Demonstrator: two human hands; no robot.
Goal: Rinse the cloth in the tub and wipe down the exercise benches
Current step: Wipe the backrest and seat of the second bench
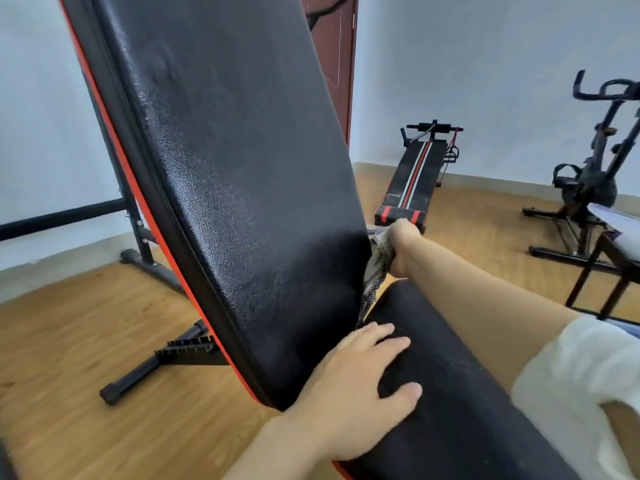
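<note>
Now right hand (pixel 401 244) gripping cloth (pixel 375 268) beside backrest (pixel 235 168), left hand (pixel 360 386) on seat (pixel 450 393)

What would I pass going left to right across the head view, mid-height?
Metal frame → tilted backrest → cloth at the backrest's right edge → sit-up bench by the far wall → exercise bike.

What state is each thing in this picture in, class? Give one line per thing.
backrest: raised, steeply tilted.
cloth: bunched, against the backrest's right edge.
right hand: grips the cloth.
left hand: flat, fingers straight, rests on the seat pad.
sit-up bench: on the floor, untouched.
door: appears shut.
</note>
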